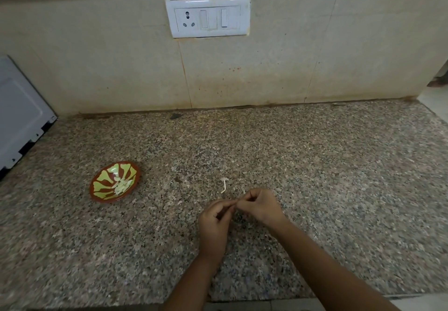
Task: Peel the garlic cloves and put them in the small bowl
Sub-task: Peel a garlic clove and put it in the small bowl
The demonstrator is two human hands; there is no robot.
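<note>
Head view: both hands' fingers [231,205] pinched together mid-counter [339,177]; small bowl [115,181] apart, left.

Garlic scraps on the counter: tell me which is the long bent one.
The pale garlic stem just beyond both hands: a thin hooked strip, far longer than the tiny flecks scattered around it, and outside the bowl.

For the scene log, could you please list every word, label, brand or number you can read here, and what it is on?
None: no readable text shows in this view.
Switch plate: blank, no marking legible.
Patterned bowl: decoration only, no lettering.
Grey appliance panel: no label visible.
</note>
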